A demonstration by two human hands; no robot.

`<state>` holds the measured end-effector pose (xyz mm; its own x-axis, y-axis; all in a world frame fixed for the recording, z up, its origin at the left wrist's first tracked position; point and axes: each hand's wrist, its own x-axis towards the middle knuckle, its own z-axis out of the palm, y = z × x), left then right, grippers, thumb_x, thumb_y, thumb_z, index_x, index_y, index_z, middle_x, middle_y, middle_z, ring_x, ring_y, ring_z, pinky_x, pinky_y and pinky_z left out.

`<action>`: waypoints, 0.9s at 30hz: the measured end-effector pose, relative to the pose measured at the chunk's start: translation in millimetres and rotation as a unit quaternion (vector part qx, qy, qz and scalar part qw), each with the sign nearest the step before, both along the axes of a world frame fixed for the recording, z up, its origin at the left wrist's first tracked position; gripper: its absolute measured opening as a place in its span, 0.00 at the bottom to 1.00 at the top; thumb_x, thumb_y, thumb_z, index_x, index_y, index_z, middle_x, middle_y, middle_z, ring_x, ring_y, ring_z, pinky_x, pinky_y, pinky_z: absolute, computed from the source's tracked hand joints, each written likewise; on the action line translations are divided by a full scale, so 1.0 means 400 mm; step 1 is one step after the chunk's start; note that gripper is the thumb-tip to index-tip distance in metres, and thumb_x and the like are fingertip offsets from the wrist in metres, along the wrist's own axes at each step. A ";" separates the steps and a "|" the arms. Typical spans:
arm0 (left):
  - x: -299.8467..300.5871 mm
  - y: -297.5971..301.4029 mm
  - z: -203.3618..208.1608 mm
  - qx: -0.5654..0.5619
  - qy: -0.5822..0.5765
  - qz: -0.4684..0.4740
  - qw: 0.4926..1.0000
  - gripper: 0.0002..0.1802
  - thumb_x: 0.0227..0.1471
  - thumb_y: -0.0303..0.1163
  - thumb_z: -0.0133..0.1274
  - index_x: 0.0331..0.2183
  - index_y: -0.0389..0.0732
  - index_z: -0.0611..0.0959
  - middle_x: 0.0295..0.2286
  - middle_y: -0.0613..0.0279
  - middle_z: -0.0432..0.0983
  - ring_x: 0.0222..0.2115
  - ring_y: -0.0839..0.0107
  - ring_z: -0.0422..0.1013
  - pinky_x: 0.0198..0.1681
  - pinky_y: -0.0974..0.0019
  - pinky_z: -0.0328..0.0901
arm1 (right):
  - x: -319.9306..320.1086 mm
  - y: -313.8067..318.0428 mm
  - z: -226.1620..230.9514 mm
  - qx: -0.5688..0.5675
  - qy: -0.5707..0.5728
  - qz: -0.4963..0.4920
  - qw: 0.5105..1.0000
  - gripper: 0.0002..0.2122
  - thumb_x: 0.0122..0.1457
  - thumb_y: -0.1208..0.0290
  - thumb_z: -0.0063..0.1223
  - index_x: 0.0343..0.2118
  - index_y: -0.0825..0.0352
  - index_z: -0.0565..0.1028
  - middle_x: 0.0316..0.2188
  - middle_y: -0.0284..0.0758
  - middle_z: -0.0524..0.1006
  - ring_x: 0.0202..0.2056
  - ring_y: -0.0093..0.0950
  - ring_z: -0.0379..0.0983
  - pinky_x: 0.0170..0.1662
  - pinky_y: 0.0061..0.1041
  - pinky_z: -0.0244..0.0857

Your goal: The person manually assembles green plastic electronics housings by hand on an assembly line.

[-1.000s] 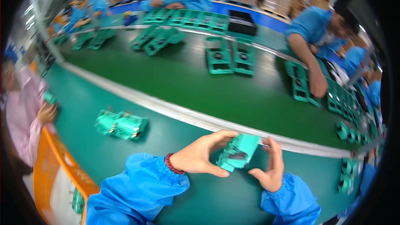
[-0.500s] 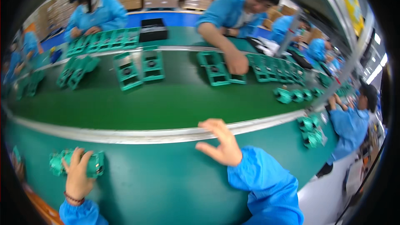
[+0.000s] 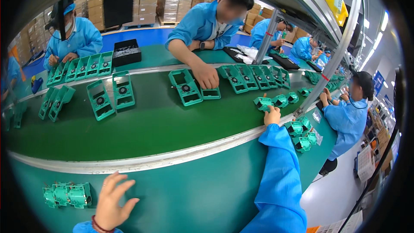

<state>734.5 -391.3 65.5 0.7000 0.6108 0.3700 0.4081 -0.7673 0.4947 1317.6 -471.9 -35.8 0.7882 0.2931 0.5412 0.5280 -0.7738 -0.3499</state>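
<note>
Landmark: the white rail (image 3: 172,157), dividing the green belt (image 3: 151,129) from the near table (image 3: 185,198).

Left hand (image 3: 111,203): on the near side of the rail, over the table. Fingers spread wide, thumb well apart from them; nothing held. Nearest to it, on the left: a row of three green housings (image 3: 67,195), also on the near side of the rail, set close together.

Right hand (image 3: 272,115): forearm crosses the rail; hand just past it, fingers bent and reaching onto a green housing (image 3: 262,103). That housing lies on the belt, just beyond the rail. Whether the fingers are closed on it, cannot tell; the hand hides part of it. More housings of the same kind sit beside it. Near side of the rail, at its right end: a cluster of housings (image 3: 302,133), with a clear bag beside.

Containers: open black box (image 3: 128,60), well beyond the rail, across the belt; holds many small whitish pieces, too small to identify. Open green frames (image 3: 129,91) on the belt, beyond the rail; several show a black round part inside. A co-worker's hand (image 3: 206,76) rests on one frame
</note>
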 end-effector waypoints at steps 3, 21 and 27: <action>0.054 -0.018 -0.031 -0.015 -0.011 -0.038 0.999 0.22 0.28 0.26 0.61 0.34 0.39 0.77 0.38 0.53 0.67 0.43 0.54 0.62 0.44 0.59 0.59 | 0.028 -0.004 -0.005 -0.075 -0.085 0.013 0.994 0.10 0.41 0.72 0.55 0.30 0.59 0.74 0.40 0.36 0.66 0.42 0.39 0.62 0.41 0.35 0.61; 0.151 -0.023 -0.145 -0.395 -0.337 -0.078 0.851 0.48 0.31 0.16 0.60 0.52 0.41 0.52 0.47 0.53 0.55 0.46 0.64 0.60 0.45 0.60 0.62 | -0.899 0.026 0.113 0.027 -0.107 0.698 0.707 0.13 0.38 0.76 0.51 0.32 0.65 0.68 0.41 0.40 0.63 0.47 0.41 0.58 0.45 0.42 0.55; 0.125 -0.017 -0.148 -0.430 -0.395 -0.119 0.803 0.41 0.31 0.13 0.59 0.48 0.40 0.59 0.45 0.57 0.55 0.45 0.65 0.60 0.45 0.59 0.64 | -0.870 0.038 0.140 0.098 0.156 0.689 0.701 0.38 0.33 0.68 0.66 0.49 0.68 0.58 0.49 0.44 0.55 0.51 0.43 0.53 0.51 0.37 0.52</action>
